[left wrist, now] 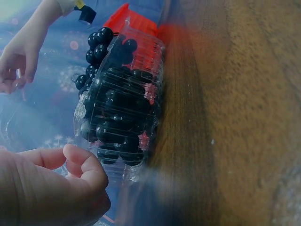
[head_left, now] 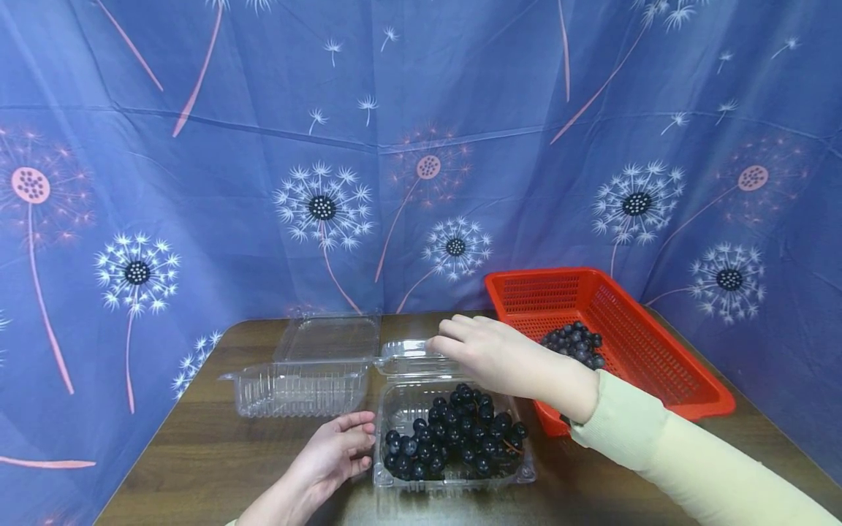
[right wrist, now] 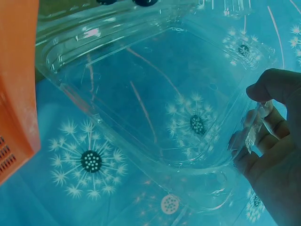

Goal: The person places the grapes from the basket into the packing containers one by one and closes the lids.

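Note:
Dark grapes (head_left: 460, 431) on stems lie heaped in a clear plastic clamshell box (head_left: 395, 409) at the front middle of the table. Its clear lid (right wrist: 141, 108) stands tilted open toward the back. My right hand (head_left: 483, 351) reaches over the box and pinches the lid's edge between thumb and fingers, as the right wrist view shows. Beside the box's left wall is my left hand (head_left: 338, 449), fingers loosely bent, fingertips right at the wall. Through that wall the grapes show dark in the left wrist view.
A second clear clamshell box (head_left: 299, 391) stands open at the left rear, its lid (head_left: 332, 340) tilted back. On the right is a red slotted basket (head_left: 658, 351) with more grapes (head_left: 575, 342). A blue dandelion-print cloth (head_left: 395, 183) hangs behind the wooden table (head_left: 197, 446).

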Demonstrator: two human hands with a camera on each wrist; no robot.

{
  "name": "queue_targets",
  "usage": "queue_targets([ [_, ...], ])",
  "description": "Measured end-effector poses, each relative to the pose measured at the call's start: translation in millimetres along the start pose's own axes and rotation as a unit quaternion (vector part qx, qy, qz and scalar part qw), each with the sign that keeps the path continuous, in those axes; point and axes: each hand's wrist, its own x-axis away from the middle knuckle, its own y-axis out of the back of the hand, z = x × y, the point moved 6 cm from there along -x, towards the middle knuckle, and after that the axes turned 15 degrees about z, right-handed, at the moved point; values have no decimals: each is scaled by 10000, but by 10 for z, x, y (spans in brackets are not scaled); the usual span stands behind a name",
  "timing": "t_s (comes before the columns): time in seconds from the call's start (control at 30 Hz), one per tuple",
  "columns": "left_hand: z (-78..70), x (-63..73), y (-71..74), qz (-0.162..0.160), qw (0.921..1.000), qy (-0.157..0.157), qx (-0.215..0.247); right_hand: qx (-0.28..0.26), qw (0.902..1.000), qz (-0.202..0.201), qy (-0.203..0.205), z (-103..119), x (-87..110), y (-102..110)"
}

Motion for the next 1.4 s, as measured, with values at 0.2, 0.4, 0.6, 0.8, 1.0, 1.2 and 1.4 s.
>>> queue_targets([
  [0.2, -25, 26, -28, 61, 10000, -3, 60, -84, 9999, -54, 67, 86, 45, 6],
  [0.4, -30, 62, -63, 148, 9999, -29, 22, -100, 9996, -206, 171, 183, 97, -2],
  [0.6, -54, 99, -92, 211, 9998, -44, 34, -161, 9985, -434, 291, 278, 152, 16],
  [0.8, -62, 123, -115, 257, 9996, -51, 70, -253, 9989, -362, 151, 336, 200, -16],
  [1.0, -63, 157, -138, 284, 9996, -2, 78, -198, 9991, -362, 73, 436, 267, -57],
  [1.2, -108, 197, -193, 409, 9991, -40, 36, -194, 9990, -406, 40, 528, 320, -101],
  [1.4, -167, 235, -272, 641, 9978, -112, 127, -244, 9991, -357, 41, 596, 363, -138],
])
